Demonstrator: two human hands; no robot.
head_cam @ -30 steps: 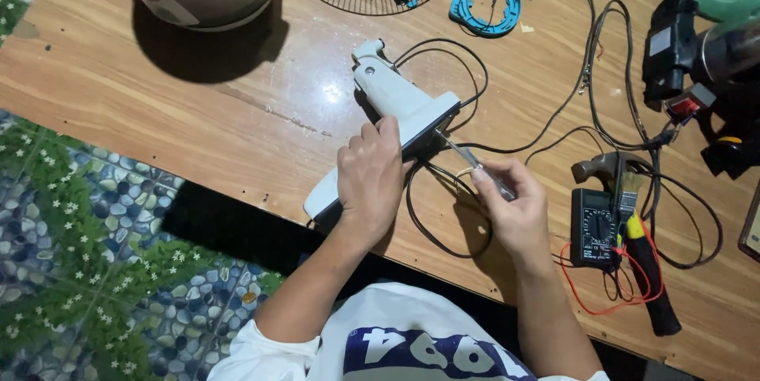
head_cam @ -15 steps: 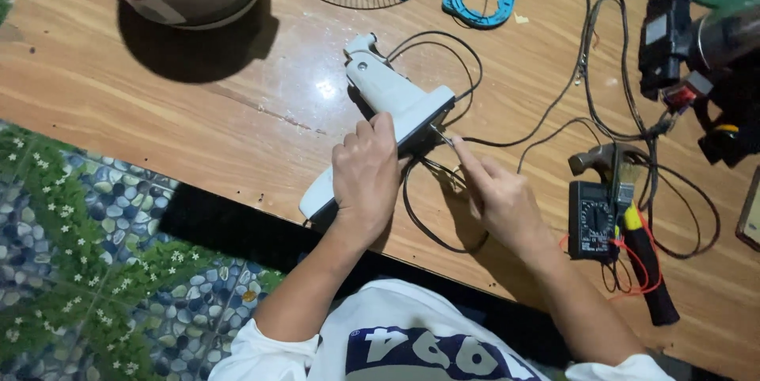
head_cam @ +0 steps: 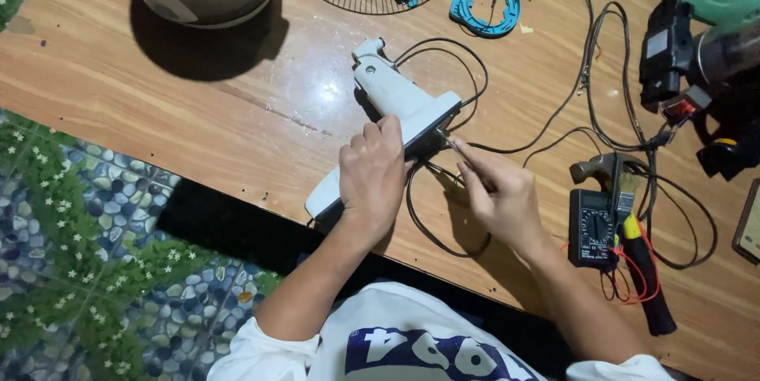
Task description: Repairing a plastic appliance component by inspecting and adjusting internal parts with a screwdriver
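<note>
White plastic housing [head_cam: 396, 116] lay pinned under our left hand [head_cam: 372, 179]; beside its open end, our right hand [head_cam: 499, 195] pinched a thin tool, best kept steady.

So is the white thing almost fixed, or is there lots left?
Done: the white plastic housing lies flat on the table, its black cable loose beside it. In hand: the left hand presses it down while the right hand pokes a thin tool into its open side. Left: that side is not closed yet.
</note>
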